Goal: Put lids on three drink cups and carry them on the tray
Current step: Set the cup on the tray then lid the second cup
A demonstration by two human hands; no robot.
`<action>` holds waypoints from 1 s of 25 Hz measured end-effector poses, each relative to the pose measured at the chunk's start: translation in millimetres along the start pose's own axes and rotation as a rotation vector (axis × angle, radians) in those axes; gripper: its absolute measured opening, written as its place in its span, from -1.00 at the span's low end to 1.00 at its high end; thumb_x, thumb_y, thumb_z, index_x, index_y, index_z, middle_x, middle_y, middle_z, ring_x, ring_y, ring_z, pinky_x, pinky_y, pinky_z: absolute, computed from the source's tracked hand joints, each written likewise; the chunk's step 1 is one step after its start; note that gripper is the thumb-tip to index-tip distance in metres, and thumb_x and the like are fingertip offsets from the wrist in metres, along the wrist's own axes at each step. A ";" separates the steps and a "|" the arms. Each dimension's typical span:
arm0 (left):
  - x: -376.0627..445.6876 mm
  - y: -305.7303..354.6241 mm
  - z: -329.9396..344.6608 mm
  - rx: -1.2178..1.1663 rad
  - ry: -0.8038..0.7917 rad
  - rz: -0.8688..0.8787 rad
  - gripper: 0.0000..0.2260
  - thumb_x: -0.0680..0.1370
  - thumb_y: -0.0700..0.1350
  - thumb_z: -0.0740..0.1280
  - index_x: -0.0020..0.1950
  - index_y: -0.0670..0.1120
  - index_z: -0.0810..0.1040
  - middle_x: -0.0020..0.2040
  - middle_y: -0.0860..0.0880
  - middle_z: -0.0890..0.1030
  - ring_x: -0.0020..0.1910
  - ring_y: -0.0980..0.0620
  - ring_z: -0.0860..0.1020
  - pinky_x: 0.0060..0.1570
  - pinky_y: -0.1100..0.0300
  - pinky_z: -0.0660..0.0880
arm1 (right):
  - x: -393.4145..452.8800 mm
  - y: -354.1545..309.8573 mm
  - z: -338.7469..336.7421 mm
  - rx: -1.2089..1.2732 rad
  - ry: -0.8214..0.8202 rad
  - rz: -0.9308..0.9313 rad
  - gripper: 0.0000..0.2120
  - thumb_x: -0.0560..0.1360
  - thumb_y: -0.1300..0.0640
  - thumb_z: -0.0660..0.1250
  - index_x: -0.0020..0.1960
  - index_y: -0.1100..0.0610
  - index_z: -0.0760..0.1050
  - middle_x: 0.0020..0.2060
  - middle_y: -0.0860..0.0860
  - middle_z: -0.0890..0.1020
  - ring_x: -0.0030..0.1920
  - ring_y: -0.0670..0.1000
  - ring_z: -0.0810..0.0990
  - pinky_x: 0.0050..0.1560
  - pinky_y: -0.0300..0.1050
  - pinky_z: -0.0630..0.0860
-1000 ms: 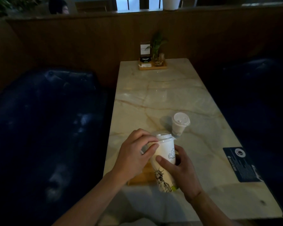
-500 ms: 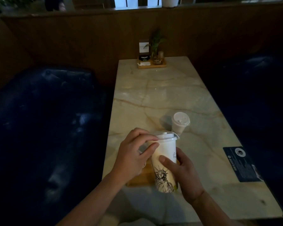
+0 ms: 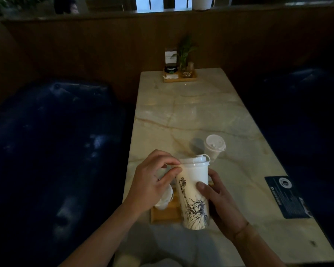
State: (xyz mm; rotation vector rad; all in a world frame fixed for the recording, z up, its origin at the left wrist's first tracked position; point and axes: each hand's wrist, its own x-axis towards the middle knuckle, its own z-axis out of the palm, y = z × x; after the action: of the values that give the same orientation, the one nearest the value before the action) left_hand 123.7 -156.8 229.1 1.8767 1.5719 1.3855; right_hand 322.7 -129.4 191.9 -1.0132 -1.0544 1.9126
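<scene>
A tall white cup (image 3: 192,191) printed with the Statue of Liberty is held above a small wooden tray (image 3: 167,212) near the table's front edge. My right hand (image 3: 218,201) grips its body from the right. My left hand (image 3: 154,180) pinches the rim of the white lid (image 3: 195,160) that sits on the cup. A second lidded cup (image 3: 165,199) stands on the tray, partly hidden behind my left hand. A smaller lidded cup (image 3: 214,146) stands on the marble table (image 3: 191,116) beyond them.
A wooden holder (image 3: 180,78) with a plant, a card and small items sits at the table's far end. A dark blue placard (image 3: 287,197) lies at the right edge. Dark blue padded seats (image 3: 52,151) flank the table on both sides.
The tall cup has turned in my hands, so the statue print now faces me more fully. The lid sits flatter on the rim. Both hands stay on the cup.
</scene>
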 end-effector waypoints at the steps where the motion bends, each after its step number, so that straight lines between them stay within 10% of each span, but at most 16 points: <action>1: -0.1 -0.9 0.0 0.032 0.002 0.000 -0.87 0.51 -0.01 0.39 0.00 -0.01 0.61 -0.03 0.10 0.57 -0.02 0.15 0.58 -0.01 0.23 0.54 | 1.1 -0.1 0.7 -0.046 -0.004 0.001 -0.45 0.32 0.04 0.49 0.28 -0.05 0.46 0.05 0.27 0.69 0.05 0.30 0.68 0.08 0.30 0.61; 9: 2.9 0.1 13.3 0.186 -0.006 0.126 -0.86 0.55 -0.02 0.35 0.02 -0.06 0.59 -0.03 0.03 0.53 -0.04 0.06 0.55 -0.08 0.05 0.55 | 12.5 -0.4 11.7 -0.368 0.052 -0.132 -0.59 0.30 0.18 0.60 0.08 -0.06 0.56 -0.09 -0.11 0.75 -0.11 -0.11 0.73 -0.22 -0.24 0.64; 15: 5.9 1.5 9.1 0.130 -0.004 0.118 -0.83 0.54 -0.03 0.36 0.02 -0.10 0.62 -0.03 0.01 0.53 -0.04 0.06 0.56 -0.07 0.06 0.57 | 8.6 -2.2 12.0 -0.253 0.067 -0.093 -0.41 0.18 -0.01 0.61 0.17 0.06 0.58 -0.02 0.08 0.75 -0.01 0.10 0.73 -0.02 0.10 0.68; 25: 6.2 1.7 -2.3 0.006 0.013 0.046 -0.89 0.52 -0.04 0.39 0.02 0.02 0.60 -0.01 0.15 0.55 0.00 0.17 0.57 0.01 0.35 0.49 | 1.9 -11.0 3.5 -0.019 -0.079 -0.053 -0.45 0.25 0.09 0.55 0.21 0.12 0.55 0.02 0.22 0.71 -0.02 0.18 0.71 -0.12 -0.03 0.65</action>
State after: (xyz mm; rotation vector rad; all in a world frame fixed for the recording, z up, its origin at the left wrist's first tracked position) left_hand 122.3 -152.5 234.3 1.9227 1.5498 1.4166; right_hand 321.2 -124.4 202.4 -0.9175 -1.1353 1.9166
